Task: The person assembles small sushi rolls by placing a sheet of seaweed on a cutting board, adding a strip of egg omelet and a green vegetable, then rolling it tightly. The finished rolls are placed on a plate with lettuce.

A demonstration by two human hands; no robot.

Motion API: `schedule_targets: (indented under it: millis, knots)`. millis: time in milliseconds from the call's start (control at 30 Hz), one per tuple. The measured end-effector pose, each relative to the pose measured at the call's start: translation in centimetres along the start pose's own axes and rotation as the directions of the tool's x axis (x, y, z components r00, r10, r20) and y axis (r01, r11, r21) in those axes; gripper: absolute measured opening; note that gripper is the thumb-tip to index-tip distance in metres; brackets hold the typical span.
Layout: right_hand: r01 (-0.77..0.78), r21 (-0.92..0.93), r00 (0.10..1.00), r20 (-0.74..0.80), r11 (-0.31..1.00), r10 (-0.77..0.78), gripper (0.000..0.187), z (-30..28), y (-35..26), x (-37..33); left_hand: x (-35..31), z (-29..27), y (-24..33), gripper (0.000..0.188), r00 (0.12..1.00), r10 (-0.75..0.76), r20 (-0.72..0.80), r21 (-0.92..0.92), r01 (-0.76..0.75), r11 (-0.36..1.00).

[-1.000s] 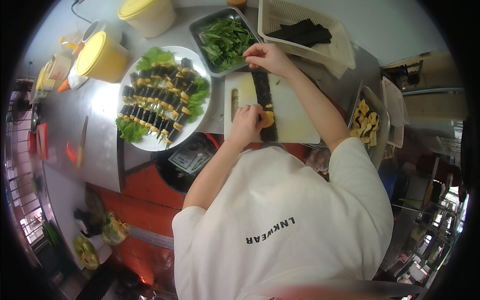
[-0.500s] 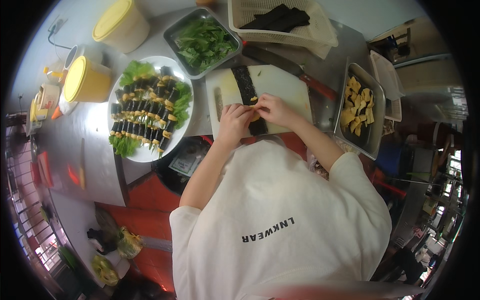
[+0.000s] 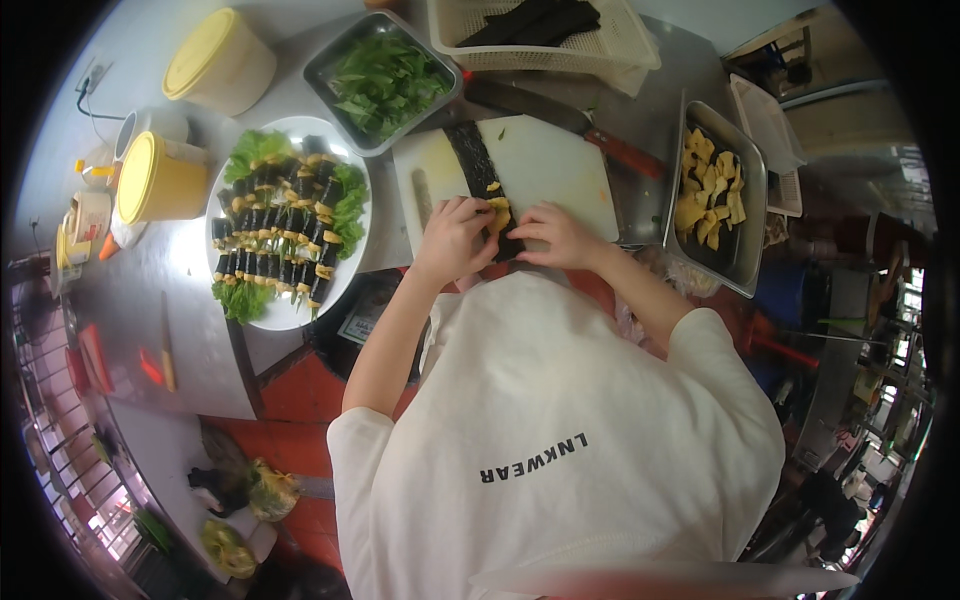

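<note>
A long black strip of dried seaweed (image 3: pixel 470 152) lies lengthwise across the white cutting board (image 3: pixel 560 165). Near its closer end sits a yellow, fried-looking slice of food (image 3: pixel 500 214). My left hand (image 3: pixel 452 240) has curled fingers closed against the left side of that slice; its thumb is partly hidden. My right hand (image 3: pixel 560 238) is at the strip's right edge, with thumb and fingers apart and fingertips touching or nearly touching the seaweed. To the left, a round white plate (image 3: pixel 362 225) carries rows of black seaweed rolls (image 3: pixel 283 215) with yellow bands, over lettuce leaves.
Behind the board lies a large knife (image 3: pixel 610 150) with a brown handle. A metal tray of green leaves (image 3: pixel 390 85) and a cream basket (image 3: pixel 640 55) of seaweed sheets stand farther back. At right is a metal tray (image 3: pixel 755 225) of yellow slices. Yellow-lidded tubs (image 3: pixel 150 185) stand left.
My right hand has moved away from my left and down to the seaweed's right edge. The yellow slice now shows more between them. The whole view has shifted slightly.
</note>
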State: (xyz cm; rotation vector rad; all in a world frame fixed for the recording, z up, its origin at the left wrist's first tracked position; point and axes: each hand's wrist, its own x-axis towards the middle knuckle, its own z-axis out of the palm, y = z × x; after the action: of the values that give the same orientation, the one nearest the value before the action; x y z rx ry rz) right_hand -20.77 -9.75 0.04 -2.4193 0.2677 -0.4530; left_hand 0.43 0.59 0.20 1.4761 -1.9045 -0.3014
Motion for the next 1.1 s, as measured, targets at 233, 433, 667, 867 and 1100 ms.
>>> schedule_targets:
  millis: [233, 433, 667, 867, 1100]
  knots:
    - [0.02, 0.016, 1.0, 0.019, 1.0, -0.02, 0.021, 0.3, 0.9, 0.2, -0.1, -0.9, 0.7, 0.055, 0.999, -0.012, 0.052, 0.001, 0.012, 1.0]
    - [-0.212, 0.211, 0.951, -0.182, 0.954, 0.252, 0.019, -0.3, 0.1, 2.6, -0.4, -0.7, 0.6, 0.06, 0.998, -0.027, 0.053, 0.041, 0.024, 0.999]
    - [-0.281, 0.053, 0.94, 0.216, 0.958, 0.263, 0.017, -1.5, 2.7, 8.8, -0.7, -0.4, 0.7, 0.056, 0.997, -0.052, 0.055, 0.062, 0.049, 0.997]
    - [-0.092, -0.076, 0.926, 0.361, 0.993, 0.114, 0.015, -2.2, 4.2, 11.6, -0.6, -0.2, 1.2, 0.051, 0.998, -0.062, 0.026, 0.08, 0.059, 0.995]
    - [-0.38, 0.287, 0.862, -0.235, 0.879, 0.449, 0.017, -2.0, 2.4, 11.2, -0.6, -0.1, 1.7, 0.047, 0.998, -0.049, -0.03, 0.084, 0.051, 0.995]
